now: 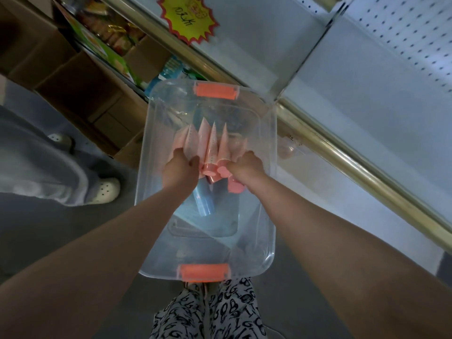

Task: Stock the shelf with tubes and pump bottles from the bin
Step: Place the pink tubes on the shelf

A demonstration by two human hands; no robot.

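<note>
The left hand curls round one side of a fan of pink tubes inside the clear bin. The right hand clasps the other side, apparently at the caps. The tubes look light, soft-walled and slick, so the stiffer cap ends seem the safest hold. The shelf stands just to the right.

Pink tubes, orange-handled clear bin

Bin clear glossy plastic with orange plastic handles; pink tubes smooth plastic; shelf rail shiny brass-toned metal
</note>
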